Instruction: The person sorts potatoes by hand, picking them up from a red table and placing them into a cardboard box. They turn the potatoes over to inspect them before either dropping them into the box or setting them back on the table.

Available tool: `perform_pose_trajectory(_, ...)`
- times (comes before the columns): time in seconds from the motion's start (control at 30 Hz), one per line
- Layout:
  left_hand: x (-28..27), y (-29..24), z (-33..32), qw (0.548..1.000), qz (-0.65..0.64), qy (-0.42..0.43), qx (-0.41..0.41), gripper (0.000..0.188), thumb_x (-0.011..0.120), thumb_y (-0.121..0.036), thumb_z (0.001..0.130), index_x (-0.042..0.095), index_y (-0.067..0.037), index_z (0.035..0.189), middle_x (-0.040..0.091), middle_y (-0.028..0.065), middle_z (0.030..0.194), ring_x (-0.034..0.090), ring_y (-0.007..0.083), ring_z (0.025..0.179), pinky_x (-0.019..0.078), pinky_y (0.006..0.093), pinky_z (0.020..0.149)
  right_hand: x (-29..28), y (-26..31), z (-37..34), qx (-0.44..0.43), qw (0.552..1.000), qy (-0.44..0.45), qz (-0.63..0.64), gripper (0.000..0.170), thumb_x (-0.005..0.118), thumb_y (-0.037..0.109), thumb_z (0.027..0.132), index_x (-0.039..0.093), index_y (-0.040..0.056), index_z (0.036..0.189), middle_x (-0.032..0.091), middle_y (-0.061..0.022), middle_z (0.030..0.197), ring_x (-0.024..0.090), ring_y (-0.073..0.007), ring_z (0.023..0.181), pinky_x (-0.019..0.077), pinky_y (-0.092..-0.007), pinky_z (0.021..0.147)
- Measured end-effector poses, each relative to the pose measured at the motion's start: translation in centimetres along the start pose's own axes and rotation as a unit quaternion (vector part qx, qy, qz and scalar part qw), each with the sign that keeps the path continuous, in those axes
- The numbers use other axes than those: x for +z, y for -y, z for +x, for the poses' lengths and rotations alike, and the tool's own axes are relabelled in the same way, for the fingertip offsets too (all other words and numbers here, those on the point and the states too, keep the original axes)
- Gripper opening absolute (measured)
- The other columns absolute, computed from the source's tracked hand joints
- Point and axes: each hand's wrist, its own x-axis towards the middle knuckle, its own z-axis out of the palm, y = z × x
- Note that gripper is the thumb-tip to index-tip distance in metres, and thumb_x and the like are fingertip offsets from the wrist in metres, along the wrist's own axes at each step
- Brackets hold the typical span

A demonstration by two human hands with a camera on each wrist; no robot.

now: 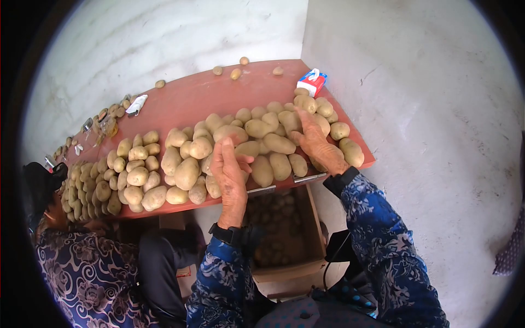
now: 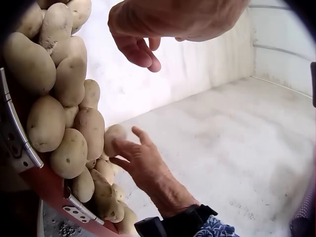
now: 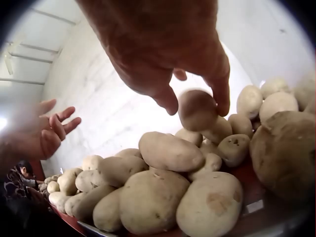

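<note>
A potato, likely being picked or placed
Right grip pinches it atop the heap on the tabletop; relaxed left grip is empty. Next likely needs steady lift or release.

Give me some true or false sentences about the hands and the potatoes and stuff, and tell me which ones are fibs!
1. The right hand holds a potato. True.
2. The left hand grips a potato too. False: it holds nothing.
3. The tabletop is bright green. False: it is reddish.
4. A red, white and blue packet is on the tabletop. True.
5. The right sleeve is plain white. False: it is blue with a pattern.
</note>
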Motion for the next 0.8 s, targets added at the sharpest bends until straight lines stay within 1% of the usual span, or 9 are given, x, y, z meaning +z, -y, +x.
perform_pose_trajectory(0.1, -0.4, -0.3, 0.4, 1.000, -0.002, -0.026, 0.009, 0.046, 0.049, -0.039, 0.096, 0.056, 0.001, 0.117, 0.062, 0.0125, 0.105, 0.057, 0.0093, 0.060, 0.0437, 0.0225, 0.049, 1.0, -2.8, 0.4, -0.028, 0.997, 0.052, -0.051, 0.055, 0.058, 0.002, 0.079, 0.043, 0.0020, 0.132, 0.048, -0.0226, 0.128, 0.045, -0.0399, 0.121, 0.0383, -0.0405, 0.102)
perform_pose_trajectory(0.17, -1.0, -0.3, 0.7, 0.999, -0.006, -0.034, 0.018, 0.045, 0.049, -0.039, 0.096, 0.057, 0.000, 0.116, 0.062, 0.0117, 0.104, 0.056, 0.0095, 0.059, 0.0438, 0.0228, 0.049, 0.9, -3.4, 0.1, 0.019, 0.992, 0.119, -0.023, 0.048, 0.057, 0.003, 0.079, 0.047, 0.0007, 0.127, 0.048, -0.0235, 0.128, 0.045, -0.0401, 0.121, 0.0383, -0.0409, 0.102)
perform_pose_trajectory(0.3, -1.5, -0.6, 1.0, 0.998, -0.016, -0.063, 0.027, 0.043, 0.048, -0.039, 0.096, 0.058, -0.001, 0.112, 0.062, 0.0086, 0.101, 0.054, 0.0100, 0.058, 0.0442, 0.0235, 0.050, -0.8, -1.0, -1.3, 0.063, 0.993, 0.095, 0.027, 0.044, 0.057, 0.004, 0.080, 0.051, 0.0004, 0.123, 0.051, -0.0233, 0.124, 0.048, -0.0405, 0.117, 0.0403, -0.0422, 0.100)
perform_pose_trajectory(0.43, -1.8, -0.8, 1.1, 0.995, -0.013, -0.098, 0.024, 0.036, 0.045, -0.031, 0.098, 0.059, 0.001, 0.105, 0.062, 0.0065, 0.090, 0.056, 0.0112, 0.059, 0.0429, 0.0246, 0.051, -1.3, 0.8, -3.5, -0.007, 0.999, 0.041, -0.029, 0.039, 0.057, 0.002, 0.082, 0.055, 0.0036, 0.120, 0.059, -0.0189, 0.111, 0.058, -0.0359, 0.104, 0.0472, -0.0413, 0.091)
perform_pose_trajectory(0.5, -2.2, -0.2, 1.5, 0.993, -0.030, -0.094, 0.062, 0.034, 0.046, -0.029, 0.097, 0.060, 0.001, 0.104, 0.063, 0.0064, 0.087, 0.056, 0.0116, 0.057, 0.0433, 0.0249, 0.050, -1.5, 3.7, -5.4, 0.003, 0.995, 0.053, 0.082, 0.035, 0.059, 0.002, 0.083, 0.057, 0.0057, 0.118, 0.061, -0.0169, 0.106, 0.061, -0.0304, 0.096, 0.0495, -0.0368, 0.084)
perform_pose_trajectory(0.57, -2.4, -0.1, 1.8, 0.994, -0.037, -0.082, 0.056, 0.034, 0.046, -0.028, 0.096, 0.061, 0.001, 0.103, 0.064, 0.0066, 0.086, 0.056, 0.0119, 0.056, 0.0436, 0.0249, 0.050, -0.4, 4.9, -8.0, 0.002, 0.980, 0.137, 0.142, 0.030, 0.060, 0.004, 0.085, 0.059, 0.0065, 0.114, 0.062, -0.0136, 0.101, 0.062, -0.0256, 0.090, 0.0502, -0.0332, 0.078)
perform_pose_trajectory(0.6, -2.4, 0.2, 2.0, 0.994, -0.041, -0.079, 0.059, 0.033, 0.047, -0.027, 0.096, 0.062, 0.001, 0.101, 0.065, 0.0075, 0.086, 0.056, 0.0120, 0.055, 0.0435, 0.0247, 0.050, 0.5, 4.7, -9.3, -0.059, 0.974, 0.167, 0.144, 0.025, 0.061, 0.006, 0.085, 0.060, 0.0055, 0.110, 0.063, -0.0114, 0.095, 0.061, -0.0248, 0.086, 0.0498, -0.0330, 0.076)
perform_pose_trajectory(0.73, -2.3, -0.2, 1.1, 0.997, -0.017, -0.037, 0.062, 0.035, 0.046, -0.029, 0.097, 0.061, 0.002, 0.105, 0.065, 0.0100, 0.089, 0.056, 0.0132, 0.062, 0.0446, 0.0263, 0.055, 3.9, 3.7, -13.9, -0.050, 0.937, 0.326, 0.114, 0.021, 0.061, 0.012, 0.084, 0.062, 0.0044, 0.104, 0.067, -0.0148, 0.093, 0.064, -0.0336, 0.085, 0.0503, -0.0394, 0.078)
perform_pose_trajectory(0.8, -2.4, 0.0, 1.1, 0.997, -0.011, -0.024, 0.066, 0.035, 0.045, -0.028, 0.097, 0.062, 0.002, 0.104, 0.065, 0.0102, 0.087, 0.056, 0.0134, 0.062, 0.0450, 0.0261, 0.055, 6.4, 1.2, -15.5, 0.012, 0.912, 0.406, 0.050, 0.025, 0.063, 0.017, 0.082, 0.063, 0.0056, 0.105, 0.068, -0.0159, 0.097, 0.063, -0.0363, 0.090, 0.0498, -0.0428, 0.081)
